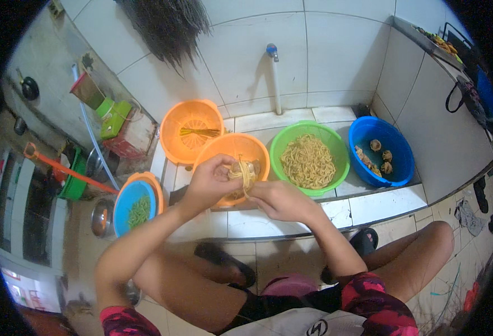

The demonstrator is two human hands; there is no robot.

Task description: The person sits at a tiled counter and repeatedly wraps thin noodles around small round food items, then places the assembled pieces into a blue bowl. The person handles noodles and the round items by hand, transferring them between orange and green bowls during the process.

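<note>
My left hand [210,182] pinches a bundle of yellow noodles [243,175] above the near orange basin [262,150]. At the bundle's lower end, the closed fingers of my right hand [283,200] grip the strands. A brownish rounded lump shows beside the noodles, but I cannot tell whether it is held or lies in the basin. Just right of my hands stands a green basin [343,168] heaped with thick yellow noodles [308,162]. Farther right, a blue basin [404,154] contains several brownish clumps [376,145].
Behind on the left is another orange basin [171,131] with thin brown sticks [200,133]. A light-blue basin [121,204] of green beans [140,211] sits at the left. A tap [274,53] rises by the tiled wall. An orange-handled tool [70,168] leans left.
</note>
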